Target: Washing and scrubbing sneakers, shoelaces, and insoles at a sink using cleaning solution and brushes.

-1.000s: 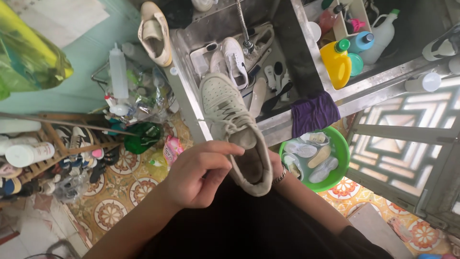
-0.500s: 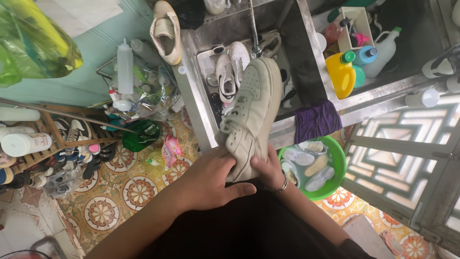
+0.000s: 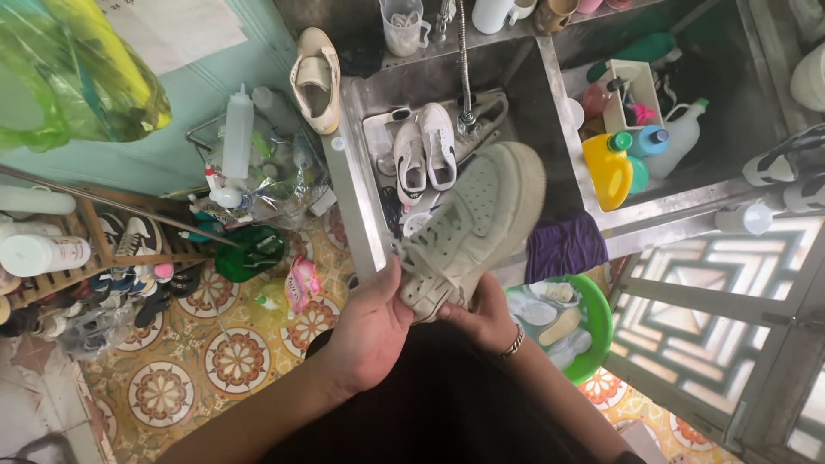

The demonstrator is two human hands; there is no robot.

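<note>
A dirty off-white sneaker [image 3: 478, 225] lies on its side above my lap, toe pointing up and right toward the sink. My left hand [image 3: 371, 326] grips its heel from the left, thumb against the laces. My right hand [image 3: 483, 320], with a metal bracelet on the wrist, holds the heel from below and the right. Both hands are closed on the shoe.
A steel sink [image 3: 359, 206] ahead holds a pair of white sneakers [image 3: 424, 156] and brushes. A purple cloth [image 3: 563, 245] hangs on its front edge above a green basin [image 3: 600, 322] of insoles. Detergent bottles [image 3: 607, 168] fill the right compartment. A shoe rack [image 3: 103, 249] stands left.
The sneaker has turned from opening-up onto its side and its toe has swung right. My left hand shifted from the tongue to the heel. The view tilted slightly.
</note>
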